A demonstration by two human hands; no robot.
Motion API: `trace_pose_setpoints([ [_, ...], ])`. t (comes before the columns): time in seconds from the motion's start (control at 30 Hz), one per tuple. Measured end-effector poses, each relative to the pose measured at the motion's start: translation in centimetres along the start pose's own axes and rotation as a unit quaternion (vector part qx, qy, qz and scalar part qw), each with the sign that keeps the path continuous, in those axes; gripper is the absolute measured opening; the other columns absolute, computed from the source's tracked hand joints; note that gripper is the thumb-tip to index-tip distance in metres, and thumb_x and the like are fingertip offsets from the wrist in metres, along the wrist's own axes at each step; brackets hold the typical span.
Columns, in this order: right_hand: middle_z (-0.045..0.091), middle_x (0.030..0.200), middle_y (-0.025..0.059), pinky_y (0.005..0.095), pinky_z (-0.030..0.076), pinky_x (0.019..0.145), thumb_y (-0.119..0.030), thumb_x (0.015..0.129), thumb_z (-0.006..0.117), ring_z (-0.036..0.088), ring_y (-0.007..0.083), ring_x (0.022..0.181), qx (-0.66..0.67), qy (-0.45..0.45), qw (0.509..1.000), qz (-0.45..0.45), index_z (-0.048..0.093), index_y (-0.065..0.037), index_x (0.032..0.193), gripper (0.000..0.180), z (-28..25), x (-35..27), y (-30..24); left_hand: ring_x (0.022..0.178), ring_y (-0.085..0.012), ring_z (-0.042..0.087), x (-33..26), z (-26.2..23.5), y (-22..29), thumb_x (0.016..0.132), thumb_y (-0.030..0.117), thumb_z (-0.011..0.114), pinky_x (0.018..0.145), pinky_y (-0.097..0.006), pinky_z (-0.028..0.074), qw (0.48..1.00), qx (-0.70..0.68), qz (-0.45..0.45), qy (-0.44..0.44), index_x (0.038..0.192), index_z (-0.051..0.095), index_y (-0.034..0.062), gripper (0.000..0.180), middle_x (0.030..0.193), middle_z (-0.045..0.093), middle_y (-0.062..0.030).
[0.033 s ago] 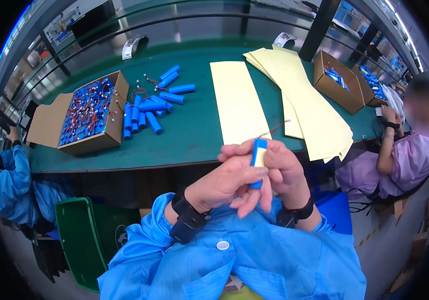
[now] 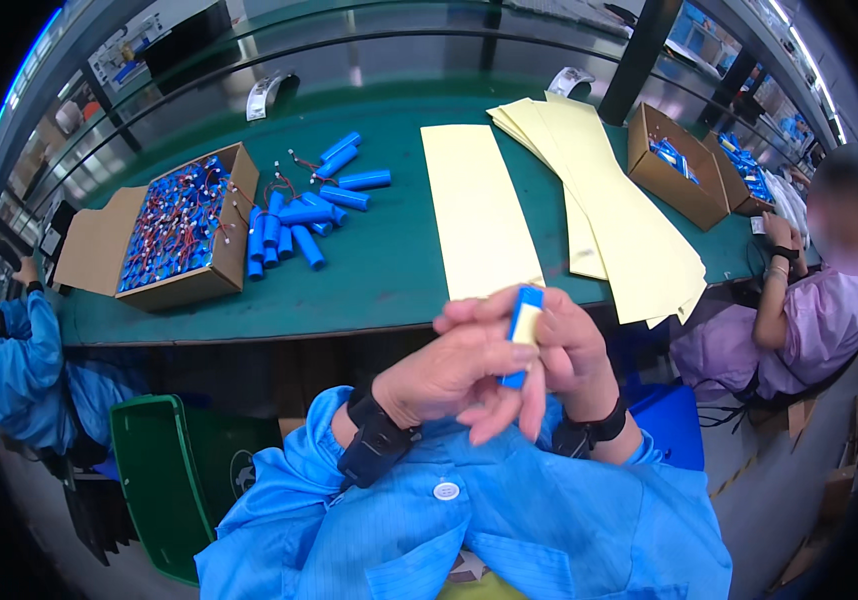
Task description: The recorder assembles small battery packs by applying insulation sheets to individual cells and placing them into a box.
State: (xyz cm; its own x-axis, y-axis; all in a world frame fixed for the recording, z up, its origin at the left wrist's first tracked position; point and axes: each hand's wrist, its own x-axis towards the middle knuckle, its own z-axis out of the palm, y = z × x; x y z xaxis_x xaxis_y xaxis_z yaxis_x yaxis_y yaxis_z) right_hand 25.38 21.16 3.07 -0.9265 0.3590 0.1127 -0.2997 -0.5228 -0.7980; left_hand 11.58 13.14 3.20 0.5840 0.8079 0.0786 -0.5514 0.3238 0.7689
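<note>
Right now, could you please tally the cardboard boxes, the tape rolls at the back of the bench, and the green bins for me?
Open brown cardboard boxes: 3 (one at left, two at right)
Pale tape rolls: 2
Green plastic bin under the bench: 1
Total: 6

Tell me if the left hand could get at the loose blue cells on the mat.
Probably yes: nothing lies between the left hand and the loose blue cells, but it now grips a blue cell.

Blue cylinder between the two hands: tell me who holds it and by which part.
Both hands hold the blue cylindrical cell upright: left hand and right hand pinch its middle and lower part in their fingers; its top stands clear.
</note>
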Motion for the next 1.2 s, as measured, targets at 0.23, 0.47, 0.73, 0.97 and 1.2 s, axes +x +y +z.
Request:
trace_pose_setpoints([
  [0.23, 0.06, 0.082, 0.0095, 0.0257, 0.048, 0.066, -0.026, 0.092, 0.048, 0.06, 0.0153, 0.074, -0.096, 0.061, 0.978, -0.177, 0.053, 0.008, 0.109, 0.038, -1.7, -1.3, -4.4, 0.05, -0.0168, 0.061, 0.4, 0.8, 1.9, 0.098, 0.036, 0.036, 0.042, -0.021, 0.044, 0.996, 0.074, -0.049, -0.022, 0.13, 0.035, -0.0051, 0.052, 0.086, 0.063, -0.0246],
  [0.47, 0.062, 0.096, 0.017, 0.042, 0.045, 0.081, -0.012, 0.089, 0.044, 0.058, 0.0355, 0.093, -0.788, 0.509, 0.342, -0.062, 0.056, -0.006, 0.119, 0.032, -27.0, -3.7, -21.7, 0.078, -0.0377, 0.058, -0.9, -8.9, 10.0, 0.083, 0.015, 0.054, 0.067, -0.046, 0.047, 0.361, 0.804, 0.05, 0.47, 0.082, 0.061, 0.0026, 0.015, 0.081, 0.06, -0.018],
  [0.73, 0.06, 0.109, 0.0183, 0.0448, 0.043, 0.089, -0.014, 0.086, 0.05, 0.054, 0.0383, 0.105, -0.846, 0.417, 0.324, -0.072, 0.055, -0.008, 0.118, 0.033, -33.9, -4.6, -23.1, 0.088, -0.0368, 0.061, 1.1, -16.2, 12.5, 0.071, 0.012, 0.057, 0.076, -0.044, 0.05, 0.374, 0.848, -0.108, 0.361, 0.086, 0.065, 0.0007, 0.021, 0.094, 0.062, -0.021],
  [0.97, 0.063, 0.101, 0.0159, 0.0418, 0.047, 0.08, -0.023, 0.086, 0.056, 0.059, 0.0326, 0.097, -0.834, 0.494, 0.247, 0.02, 0.062, -0.007, 0.104, 0.025, -19.5, -2.0, -21.5, 0.075, -0.0364, 0.059, -1.7, -11.8, 15.2, 0.076, 0.022, 0.06, 0.064, -0.045, 0.048, 0.266, 0.794, 0.259, 0.481, 0.085, 0.052, 0.0049, 0.021, 0.082, 0.059, -0.015],
  [1.2, 0.057, 0.08, 0.0105, 0.0343, 0.05, 0.064, -0.024, 0.079, 0.067, 0.061, 0.0256, 0.072, -0.755, 0.242, 0.608, -0.047, 0.061, -0.004, 0.084, 0.021, -0.6, -1.3, 0.1, 0.064, -0.0097, 0.056, -4.9, -5.7, 9.9, 0.089, 0.02, 0.057, 0.055, -0.021, 0.044, 0.696, 0.346, 0.328, 0.536, 0.09, 0.057, 0.0009, 0.019, 0.079, 0.062, -0.0061],
])
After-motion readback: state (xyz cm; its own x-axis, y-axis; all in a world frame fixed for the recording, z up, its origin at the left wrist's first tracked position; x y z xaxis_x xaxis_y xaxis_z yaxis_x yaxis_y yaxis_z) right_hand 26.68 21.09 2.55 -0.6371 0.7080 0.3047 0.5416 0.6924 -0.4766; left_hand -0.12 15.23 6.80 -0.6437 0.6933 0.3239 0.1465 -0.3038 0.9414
